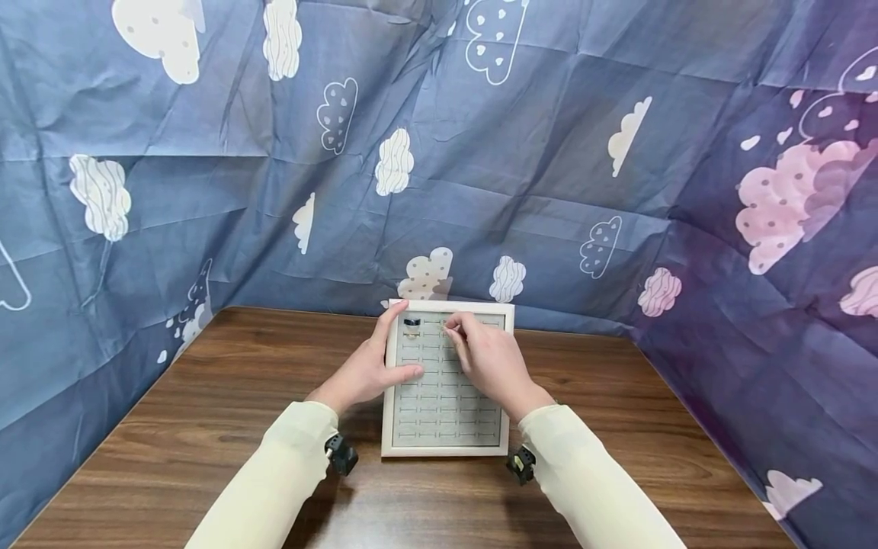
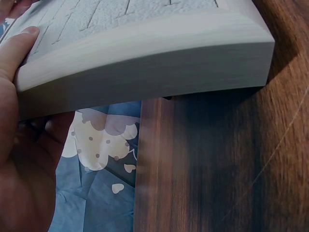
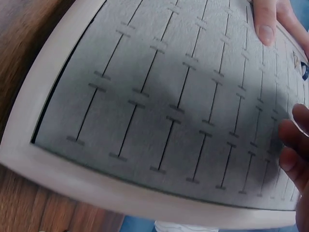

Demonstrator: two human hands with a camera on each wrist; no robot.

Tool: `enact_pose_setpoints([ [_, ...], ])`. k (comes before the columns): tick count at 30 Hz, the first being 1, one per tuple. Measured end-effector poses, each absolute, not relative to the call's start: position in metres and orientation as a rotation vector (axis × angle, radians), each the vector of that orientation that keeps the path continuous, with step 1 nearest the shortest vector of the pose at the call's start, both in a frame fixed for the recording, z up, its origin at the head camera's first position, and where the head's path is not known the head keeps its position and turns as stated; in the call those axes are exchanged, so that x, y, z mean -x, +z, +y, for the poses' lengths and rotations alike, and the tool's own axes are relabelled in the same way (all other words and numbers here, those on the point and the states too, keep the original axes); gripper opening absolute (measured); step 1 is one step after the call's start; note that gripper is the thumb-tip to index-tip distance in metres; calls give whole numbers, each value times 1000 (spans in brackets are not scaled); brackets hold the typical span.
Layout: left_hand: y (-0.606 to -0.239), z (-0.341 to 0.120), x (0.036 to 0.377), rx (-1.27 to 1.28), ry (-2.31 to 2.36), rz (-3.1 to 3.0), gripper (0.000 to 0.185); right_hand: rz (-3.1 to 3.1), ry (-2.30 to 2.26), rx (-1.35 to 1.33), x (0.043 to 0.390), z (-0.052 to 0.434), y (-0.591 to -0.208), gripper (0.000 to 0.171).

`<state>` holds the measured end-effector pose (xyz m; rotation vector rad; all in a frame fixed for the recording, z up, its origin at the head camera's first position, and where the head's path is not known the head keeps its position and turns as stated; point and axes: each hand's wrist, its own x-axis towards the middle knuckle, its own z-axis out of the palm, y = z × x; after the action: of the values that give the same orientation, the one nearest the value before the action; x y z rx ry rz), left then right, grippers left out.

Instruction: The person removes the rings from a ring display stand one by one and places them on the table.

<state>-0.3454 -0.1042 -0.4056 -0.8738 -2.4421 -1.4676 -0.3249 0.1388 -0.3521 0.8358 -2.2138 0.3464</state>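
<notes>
A ring display tray [image 1: 446,451] with a pale frame and a grey slotted pad leans up towards the back of the table. My left hand [image 1: 363,371] grips its left side, thumb lying over the pad and fingers behind the frame. In the upper left slots sit a dark ring [image 1: 411,322] and a gold-coloured ring [image 1: 411,335] below it. My right hand [image 1: 495,364] pinches a tiny gold-toned thing, apparently a ring, at the top rows near the pad's middle; the fingertips hide most of it. The right wrist view shows rows of slots [image 3: 180,89] in the pad.
The brown wood-grain table [image 1: 219,412] stretches to both sides of the tray. Behind it and at the sides hangs a blue cloth [image 1: 288,183] with cloud prints. Black wrist cameras [image 1: 341,454] sit on both wrists, close to the tray's lower corners.
</notes>
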Motion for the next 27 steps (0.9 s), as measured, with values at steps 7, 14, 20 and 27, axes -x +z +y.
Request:
enact_pose_setpoints([
  [7, -406, -104, 346, 859, -1480, -2470, 111, -2203, 317, -826, 322, 154, -352, 11],
  [14, -407, -105, 348, 853, -1499, -2475, 112, -2211, 316, -792, 317, 170, -353, 10],
  [20, -407, -106, 348, 856, -1492, -2475, 111, -2194, 308, -787, 314, 182, -354, 13],
  [27, -406, -106, 348, 866, -1481, -2475, 111, -2187, 284, -768, 312, 200, -359, 13],
])
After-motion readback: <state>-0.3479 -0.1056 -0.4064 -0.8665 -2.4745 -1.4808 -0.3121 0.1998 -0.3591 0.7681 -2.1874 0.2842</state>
